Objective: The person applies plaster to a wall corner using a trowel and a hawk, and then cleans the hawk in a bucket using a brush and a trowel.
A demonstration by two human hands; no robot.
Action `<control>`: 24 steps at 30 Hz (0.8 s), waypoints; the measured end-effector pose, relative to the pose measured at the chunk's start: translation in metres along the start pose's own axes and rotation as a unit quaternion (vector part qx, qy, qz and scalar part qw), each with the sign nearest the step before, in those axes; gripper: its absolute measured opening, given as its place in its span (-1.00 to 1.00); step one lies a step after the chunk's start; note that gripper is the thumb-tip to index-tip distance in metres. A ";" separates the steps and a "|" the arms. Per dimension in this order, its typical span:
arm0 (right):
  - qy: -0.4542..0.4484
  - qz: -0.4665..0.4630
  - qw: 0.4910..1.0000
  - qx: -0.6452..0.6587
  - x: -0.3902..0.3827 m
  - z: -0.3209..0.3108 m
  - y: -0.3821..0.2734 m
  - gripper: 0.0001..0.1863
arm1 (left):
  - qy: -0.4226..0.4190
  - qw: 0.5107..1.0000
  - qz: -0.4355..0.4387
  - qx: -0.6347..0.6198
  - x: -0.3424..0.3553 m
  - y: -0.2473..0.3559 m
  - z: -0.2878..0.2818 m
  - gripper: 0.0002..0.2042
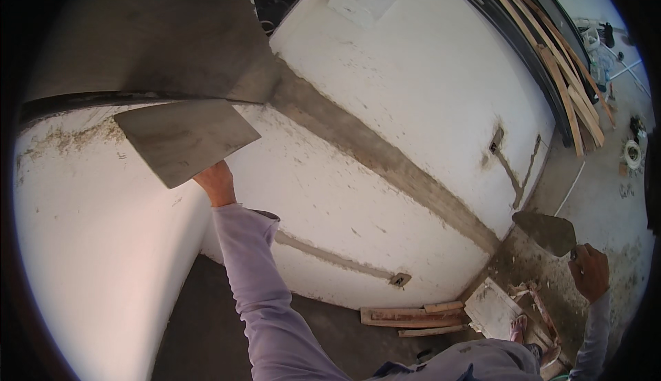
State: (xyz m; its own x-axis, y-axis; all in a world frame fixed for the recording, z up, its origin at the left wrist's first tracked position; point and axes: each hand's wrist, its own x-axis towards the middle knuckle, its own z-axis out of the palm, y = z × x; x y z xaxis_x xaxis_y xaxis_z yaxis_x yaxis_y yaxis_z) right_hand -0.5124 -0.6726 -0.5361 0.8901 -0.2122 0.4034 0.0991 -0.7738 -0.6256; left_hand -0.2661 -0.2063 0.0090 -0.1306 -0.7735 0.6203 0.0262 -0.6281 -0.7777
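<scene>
My left hand (pixel 217 184) is raised at the left with its fingers closed at the near edge of a flat grey plastering board (pixel 187 141). The board is roughly rectangular; its grip is hidden. It overlaps the top of the white wall (pixel 103 195), just below the grey cement surface (pixel 158 29); I cannot tell whether it touches either. Low at the right, my right hand (pixel 591 272) is wrapped round the handle of a pointed trowel (pixel 546 232). The trowel's blade points left, and dark mortar stains cover it.
A grey mortar strip (pixel 385 153) runs down the wall corner. Wooden planks (pixel 413 317) lie at the wall's foot, beside a pale worn platform (pixel 492 310) near my sandalled foot (pixel 518 327). Long timber strips (pixel 551 50) and dark frames lean at the upper right.
</scene>
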 end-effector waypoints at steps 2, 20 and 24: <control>0.007 -0.007 1.000 0.009 0.002 0.001 0.000 -0.79 | 0.005 0.998 0.012 0.059 0.004 0.006 0.000 -0.67; 0.030 -0.224 0.972 -0.062 0.177 -0.049 -0.105 -0.70 | 0.144 0.791 -0.356 -0.476 0.052 0.049 -0.004 -0.77; 0.243 -0.462 0.849 -0.077 0.281 -0.084 -0.180 -0.84 | 0.125 0.806 -0.340 -0.468 0.041 0.032 -0.007 -0.80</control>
State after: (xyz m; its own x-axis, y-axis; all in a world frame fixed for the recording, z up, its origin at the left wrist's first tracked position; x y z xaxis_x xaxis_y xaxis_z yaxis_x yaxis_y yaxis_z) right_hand -0.3175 -0.6433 -0.2542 0.1708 0.3354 0.9264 0.5631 -0.8048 0.1876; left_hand -0.2772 -0.2572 0.0086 0.0019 -0.1617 0.9868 -0.8795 -0.4699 -0.0752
